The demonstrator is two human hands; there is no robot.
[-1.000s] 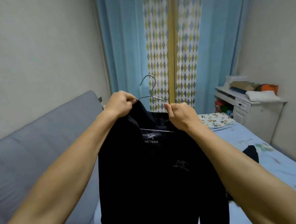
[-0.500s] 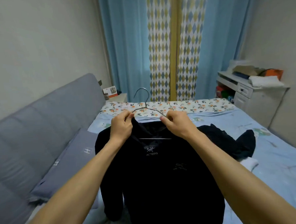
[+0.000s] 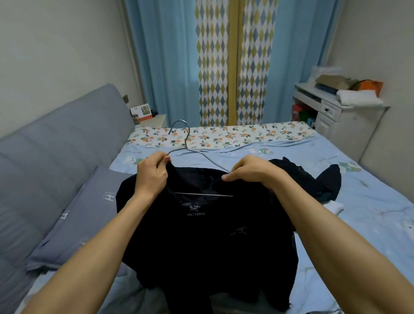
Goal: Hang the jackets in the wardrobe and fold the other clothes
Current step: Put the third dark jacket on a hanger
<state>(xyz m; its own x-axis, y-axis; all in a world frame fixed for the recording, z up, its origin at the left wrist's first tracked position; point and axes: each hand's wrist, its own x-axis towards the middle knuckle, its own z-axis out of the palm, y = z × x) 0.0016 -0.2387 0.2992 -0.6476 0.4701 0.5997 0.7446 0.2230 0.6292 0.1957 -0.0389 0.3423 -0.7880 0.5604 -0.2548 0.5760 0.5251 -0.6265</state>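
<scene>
Gripping the black jacket (image 3: 205,241) at both shoulders, left hand (image 3: 153,175) and right hand (image 3: 247,170) fingers pinched closed on fabric and wire hanger (image 3: 188,148), over the bed (image 3: 371,208) near edge; dark clothes (image 3: 322,182) lie behind, toward the right edge.

My left hand (image 3: 151,175) and right hand (image 3: 248,170) cover the jacket's (image 3: 205,238) shoulders, so I can't see how the wire hanger's (image 3: 188,145) ends sit inside the cloth; only its hook, sloping arms and part of the bottom bar show. The jacket's hem runs off the picture at 6 o'clock, and my forearms are cut off at 7 and 5. A second chest mark, toward 4 o'clock from the collar logo, is too dim to read. At 3 o'clock the jacket hides part of a dark heap of clothes (image 3: 322,182), perhaps several pieces. Something white (image 3: 334,207) peeks from under it.
</scene>
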